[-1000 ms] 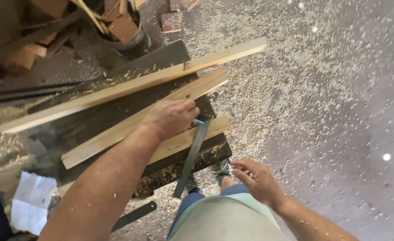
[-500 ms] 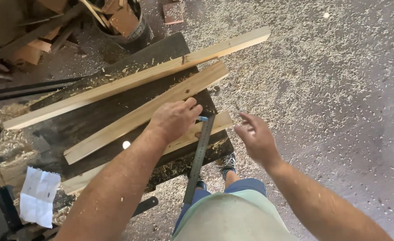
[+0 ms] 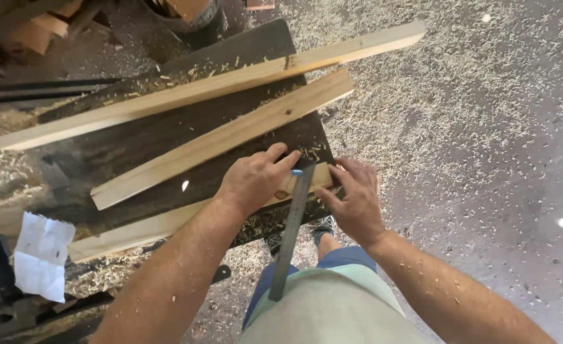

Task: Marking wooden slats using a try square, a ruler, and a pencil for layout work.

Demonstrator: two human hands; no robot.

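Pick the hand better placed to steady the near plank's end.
Likely right. The right hand already touches the near plank at its end, while the left hand presses the metal ruler across it.

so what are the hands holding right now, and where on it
Left hand pins the metal ruler by its top end against the nearest wooden strip. Right hand grips that strip's right end.
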